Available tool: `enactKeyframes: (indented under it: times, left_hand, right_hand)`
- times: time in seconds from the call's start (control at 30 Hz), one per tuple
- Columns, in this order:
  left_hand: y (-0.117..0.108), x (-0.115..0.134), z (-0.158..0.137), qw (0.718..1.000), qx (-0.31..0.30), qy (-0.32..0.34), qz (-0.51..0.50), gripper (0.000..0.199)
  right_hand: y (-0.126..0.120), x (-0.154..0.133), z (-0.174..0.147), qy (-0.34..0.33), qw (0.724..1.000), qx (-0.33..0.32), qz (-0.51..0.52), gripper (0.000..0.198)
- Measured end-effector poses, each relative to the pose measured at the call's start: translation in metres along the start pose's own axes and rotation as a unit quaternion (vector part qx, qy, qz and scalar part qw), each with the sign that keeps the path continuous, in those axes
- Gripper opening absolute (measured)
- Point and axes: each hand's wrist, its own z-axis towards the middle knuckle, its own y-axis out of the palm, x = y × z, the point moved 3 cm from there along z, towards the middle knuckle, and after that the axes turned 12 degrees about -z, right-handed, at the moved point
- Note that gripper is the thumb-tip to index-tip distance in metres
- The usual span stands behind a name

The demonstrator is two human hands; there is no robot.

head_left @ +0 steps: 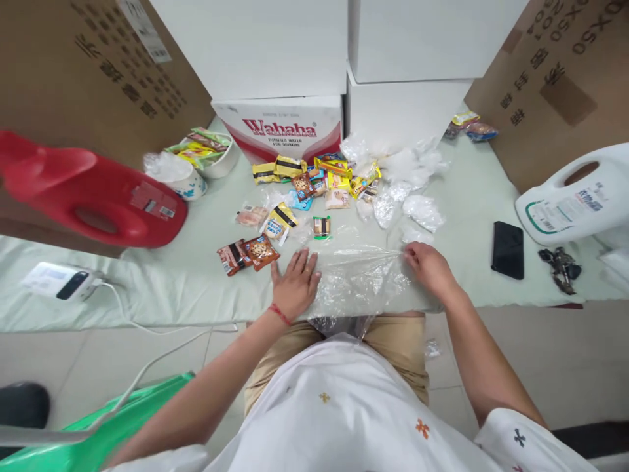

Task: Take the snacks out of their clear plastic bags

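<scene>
Clear bag [356, 278]: at the table [464, 203] edge, partly overhanging. Right hand [430, 265]: pinching its corner. Left hand [296, 285]: palm down, fingers spread, gripping nothing. Step, apparently: straightening the bag; next move calls for even tension. Beyond: snacks [302, 186], crumpled bags [392, 204], crowding the space. Right: phone [508, 250].

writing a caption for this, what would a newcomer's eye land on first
Probably the big red jug at far left, a bold block of colour. Next, the bright snack packets before the Wahaha box. Lower down, the left hand lies flat at the left edge of a clear plastic bag, the right hand pinching its right end.
</scene>
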Motion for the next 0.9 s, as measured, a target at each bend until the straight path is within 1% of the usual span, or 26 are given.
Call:
enactKeyframes:
  times: [0.07, 0.13, 0.17, 0.2, 0.27, 0.3, 0.33, 0.37, 0.4, 0.43, 0.47, 0.5, 0.53, 0.6, 0.63, 0.67, 0.73, 0.8, 0.9]
  left_hand:
    - [0.002, -0.001, -0.017, 0.998, 0.03, -0.059, 0.01, 0.058]
    - [0.006, 0.001, -0.033, 0.992, 0.052, -0.112, 0.01, 0.06]
    - [0.007, 0.001, -0.04, 0.989, 0.063, -0.134, 0.007, 0.061]
    - [0.005, 0.002, -0.045, 0.985, 0.078, -0.151, 0.004, 0.061]
    - [-0.005, 0.005, -0.051, 0.98, 0.125, -0.155, -0.001, 0.061]
    - [-0.014, 0.007, -0.05, 0.979, 0.156, -0.133, -0.004, 0.06]
    - [-0.023, 0.01, -0.046, 0.979, 0.182, -0.092, -0.012, 0.057]
    - [-0.031, 0.014, -0.038, 0.981, 0.19, -0.03, -0.024, 0.054]
    - [-0.037, 0.02, -0.026, 0.982, 0.179, 0.044, -0.04, 0.051]
    - [-0.039, 0.026, -0.011, 0.981, 0.136, 0.127, -0.062, 0.048]
    - [-0.037, 0.032, 0.006, 0.974, 0.065, 0.201, -0.078, 0.046]
    - [-0.031, 0.037, 0.024, 0.965, -0.007, 0.25, -0.083, 0.045]
    - [-0.024, 0.04, 0.042, 0.957, -0.064, 0.271, -0.082, 0.045]
    - [-0.007, 0.04, 0.07, 0.954, -0.138, 0.255, -0.069, 0.046]
    - [0.0, 0.039, 0.079, 0.957, -0.153, 0.238, -0.062, 0.047]
    - [0.006, 0.035, 0.082, 0.962, -0.152, 0.218, -0.055, 0.048]
    - [0.01, 0.025, 0.075, 0.978, -0.115, 0.167, -0.045, 0.051]
    - [0.007, 0.013, 0.056, 0.993, -0.056, 0.101, -0.037, 0.053]
    - [0.0, -0.003, 0.026, 0.999, 0.003, 0.019, -0.025, 0.056]
  right_hand:
    - [0.007, -0.008, -0.006, 0.059, 0.998, 0.005, 0.024, 0.051]
    - [0.02, -0.019, -0.019, 0.111, 0.992, -0.023, 0.05, 0.076]
    - [0.027, -0.025, -0.026, 0.126, 0.99, -0.039, 0.058, 0.086]
    - [0.034, -0.032, -0.032, 0.134, 0.988, -0.05, 0.065, 0.092]
    - [0.045, -0.041, -0.04, 0.136, 0.985, -0.053, 0.09, 0.094]
    - [0.049, -0.044, -0.04, 0.133, 0.984, -0.046, 0.105, 0.09]
    - [0.052, -0.046, -0.039, 0.128, 0.984, -0.037, 0.122, 0.084]
    - [0.053, -0.046, -0.037, 0.119, 0.983, -0.03, 0.139, 0.078]
    - [0.054, -0.045, -0.033, 0.108, 0.982, -0.028, 0.155, 0.075]
    - [0.053, -0.044, -0.029, 0.094, 0.981, -0.033, 0.168, 0.073]
    - [0.052, -0.042, -0.026, 0.077, 0.98, -0.04, 0.18, 0.071]
    - [0.05, -0.04, -0.023, 0.06, 0.979, -0.049, 0.191, 0.07]
    - [0.047, -0.037, -0.02, 0.042, 0.977, -0.058, 0.2, 0.069]
    - [0.04, -0.03, -0.015, 0.014, 0.975, -0.069, 0.212, 0.068]
    - [0.036, -0.026, -0.012, 0.006, 0.975, -0.066, 0.213, 0.067]
    - [0.031, -0.021, -0.007, 0.002, 0.975, -0.06, 0.212, 0.067]
    - [0.024, -0.012, 0.005, 0.003, 0.977, -0.041, 0.208, 0.065]
    - [0.019, -0.007, 0.022, -0.003, 0.976, -0.025, 0.214, 0.064]
    - [0.019, -0.01, 0.051, -0.022, 0.977, -0.03, 0.209, 0.064]
